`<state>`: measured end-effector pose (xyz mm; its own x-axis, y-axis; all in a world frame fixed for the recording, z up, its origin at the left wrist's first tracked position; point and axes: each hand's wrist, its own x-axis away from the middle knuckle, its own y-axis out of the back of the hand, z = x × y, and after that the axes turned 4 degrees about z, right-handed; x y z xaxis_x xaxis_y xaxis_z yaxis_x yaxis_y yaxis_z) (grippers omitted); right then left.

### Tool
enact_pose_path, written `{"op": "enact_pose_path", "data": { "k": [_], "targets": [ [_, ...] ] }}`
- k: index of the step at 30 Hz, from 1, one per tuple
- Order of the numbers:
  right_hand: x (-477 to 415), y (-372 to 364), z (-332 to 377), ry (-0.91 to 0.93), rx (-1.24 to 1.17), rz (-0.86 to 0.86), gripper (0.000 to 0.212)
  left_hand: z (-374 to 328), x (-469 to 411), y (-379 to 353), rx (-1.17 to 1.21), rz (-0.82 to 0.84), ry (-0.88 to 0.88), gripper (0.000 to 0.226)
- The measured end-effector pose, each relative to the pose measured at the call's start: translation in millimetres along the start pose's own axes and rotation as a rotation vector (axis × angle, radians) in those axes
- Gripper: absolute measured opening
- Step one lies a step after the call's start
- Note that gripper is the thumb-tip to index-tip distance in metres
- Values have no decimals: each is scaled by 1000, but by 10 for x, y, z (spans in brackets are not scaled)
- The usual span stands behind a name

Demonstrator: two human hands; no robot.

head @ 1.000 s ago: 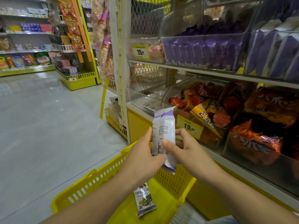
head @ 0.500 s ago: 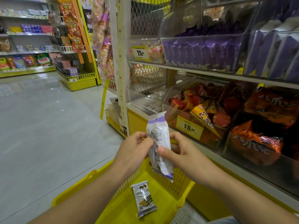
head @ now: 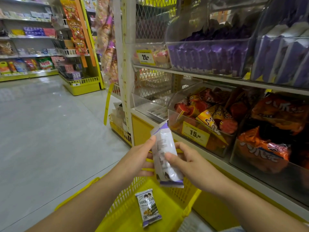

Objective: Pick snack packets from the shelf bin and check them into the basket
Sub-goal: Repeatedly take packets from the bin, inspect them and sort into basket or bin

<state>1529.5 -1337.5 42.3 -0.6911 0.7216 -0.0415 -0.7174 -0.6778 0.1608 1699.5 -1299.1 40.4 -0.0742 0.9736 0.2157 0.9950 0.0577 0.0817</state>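
Note:
A white snack packet with purple ends [head: 164, 153] is held upright above the yellow basket [head: 127, 195], its printed back toward me. My left hand [head: 138, 159] grips its left edge, thumb near the top. My right hand [head: 187, 161] holds it from the right, thumb across the front. A second packet [head: 148, 206] with cartoon figures lies flat on the basket floor. The clear shelf bin of purple packets [head: 207, 56] is on the upper shelf, above and right of my hands.
A clear bin of red and orange snacks [head: 204, 118] with a 15 price tag sits just right of my hands. Orange bags [head: 270, 131] fill the bin beyond. A white shelf post [head: 123, 64] stands ahead. Open grey floor [head: 50, 131] lies left.
The packet has tilted and dropped slightly toward the basket. My left hand moved from behind it to gripping its left edge, and the second packet in the basket is now fully visible.

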Motion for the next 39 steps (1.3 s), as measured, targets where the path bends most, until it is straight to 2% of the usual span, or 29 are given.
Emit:
{"op": "enact_pose_path", "data": {
  "k": [2, 4, 7, 9, 11, 14, 16, 19, 21, 23, 25, 28, 31, 35, 39],
  "targets": [
    [-47, 45, -25, 11, -69, -91, 23, 18, 13, -48, 132, 97, -22, 40],
    [-72, 66, 10, 2, -226, -110, 26, 27, 14, -101, 166, 151, -77, 32],
    [-72, 61, 97, 2, -307, -168, 25, -1, -29, -137, 132, 59, -206, 48],
    [-40, 79, 163, 69, -157, -329, 32, -50, -36, -152, 73, -74, -310, 59],
    [42, 94, 265, 159, 150, -416, 52, -119, -7, -191, 41, -160, -388, 56],
    [231, 102, 408, 213, 385, -285, 65, -257, 107, -303, 25, -161, -431, 49],
    [370, 135, 502, 214, 495, -212, 76, -379, 227, -423, 66, -50, -442, 55],
    [581, 250, 660, 274, 572, -245, 91, -580, 448, -643, 147, 241, -512, 62],
    [760, 349, 842, 329, 514, -287, 85, -743, 577, -786, 126, 345, -566, 70],
    [943, 494, 1065, 367, 529, -350, 83, -951, 669, -916, 53, 371, -642, 71],
    [1150, 650, 1348, 375, 651, -456, 83, -1184, 728, -1066, -16, 357, -729, 60],
    [1417, 896, 1757, 453, 816, -571, 72, -1530, 754, -1347, -90, 357, -801, 59],
    [1627, 1085, 2074, 478, 816, -490, 66, -1851, 749, -1680, -109, 444, -842, 53],
    [1846, 1462, 2326, 416, 793, -434, 59, -2179, 627, -2042, -10, 568, -903, 43],
    [1894, 1866, 2489, 451, 882, -512, 32, -2465, 373, -2388, -45, 582, -920, 39]
  ]
}}
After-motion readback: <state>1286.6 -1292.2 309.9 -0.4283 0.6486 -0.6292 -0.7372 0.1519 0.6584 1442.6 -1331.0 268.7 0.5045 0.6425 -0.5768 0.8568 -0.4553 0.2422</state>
